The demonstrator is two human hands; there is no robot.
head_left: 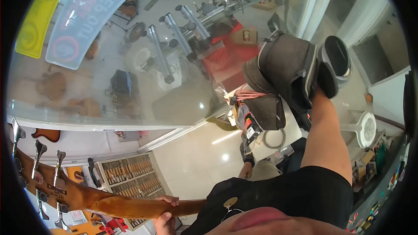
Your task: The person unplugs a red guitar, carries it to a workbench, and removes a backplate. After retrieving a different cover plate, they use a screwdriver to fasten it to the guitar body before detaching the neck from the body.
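A brown wooden instrument neck (pixel 126 206) with a headstock (pixel 52 187) and metal tuning pegs runs across the lower left. My left hand (pixel 164 223) is closed round this neck, its thumb and fingertips showing on either side. My bare right arm reaches up the view to a large dark grey and black bag-like object (pixel 287 67). Where the wrist meets this object, the right hand and its fingers are hidden. Beside the wrist is a rounded black and grey item (pixel 337 61).
Below the dark object, a white surface (pixel 294 128) bears a pink cord (pixel 250 95) and a black pouch (pixel 267 112). Another person's hand (pixel 246 172) is near it. A glass panel (pixel 130 104) spans the upper left; a white stool (pixel 365 129) stands at right.
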